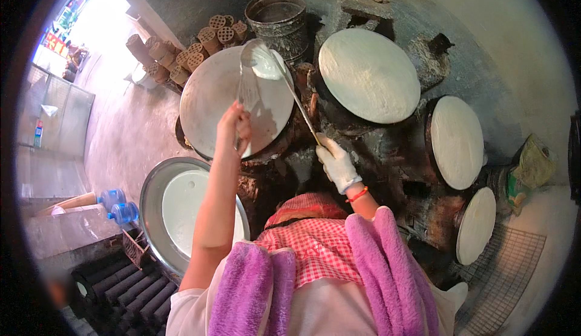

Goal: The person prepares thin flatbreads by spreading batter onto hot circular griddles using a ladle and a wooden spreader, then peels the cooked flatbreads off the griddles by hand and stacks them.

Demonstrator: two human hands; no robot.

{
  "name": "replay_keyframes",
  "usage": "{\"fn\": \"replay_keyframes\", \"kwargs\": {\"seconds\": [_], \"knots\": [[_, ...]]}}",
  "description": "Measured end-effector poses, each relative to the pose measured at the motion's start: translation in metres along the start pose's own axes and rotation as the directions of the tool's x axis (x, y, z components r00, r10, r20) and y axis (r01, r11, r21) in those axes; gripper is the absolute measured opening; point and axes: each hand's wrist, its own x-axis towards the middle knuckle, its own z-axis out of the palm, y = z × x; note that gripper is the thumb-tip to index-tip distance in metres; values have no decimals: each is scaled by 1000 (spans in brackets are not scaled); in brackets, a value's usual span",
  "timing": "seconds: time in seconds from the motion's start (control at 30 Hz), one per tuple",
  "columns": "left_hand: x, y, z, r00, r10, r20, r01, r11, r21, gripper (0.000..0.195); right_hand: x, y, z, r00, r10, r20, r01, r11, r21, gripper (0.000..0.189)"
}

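Note:
My bare left hand [233,125] is closed around a thin, blurred fan-shaped tool [248,86] above a large round griddle [204,95]. I cannot make out exactly what this tool is. My right hand [338,163], in a white knit glove, grips the long handle of a metal ladle [299,104]. The ladle's bowl is tilted over the griddle's far side, next to a pool of white batter [268,66]. Below my left forearm stands a wide metal basin [152,200] of white liquid [186,209], partly hidden by the arm.
Pale sheets cover several more round griddles [370,75] curving away to the right. Behind the nearest griddle are a dirty metal drum [283,36] and stacked spent honeycomb briquettes [209,38]. Dark briquettes [136,286] lie lower left, near blue water bottles [123,212]. A wire rack [508,259] lies right.

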Motion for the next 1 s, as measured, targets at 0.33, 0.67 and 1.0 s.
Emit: {"fn": "replay_keyframes", "kwargs": {"seconds": [0.33,0.67,1.0], "knots": [[-12,36,-114,809,424,-407,-539,811,-227,14,118,-41,90,940,-249,232,299,931,-211,41],[-313,-96,-283,408,153,-900,-420,907,-36,10,69,-65,108,987,76,138,-75,997,-12,41],[-306,-127,-283,318,195,-928,-654,753,-66,15,90,-86,94,985,83,150,-70,993,-90,42]]}}
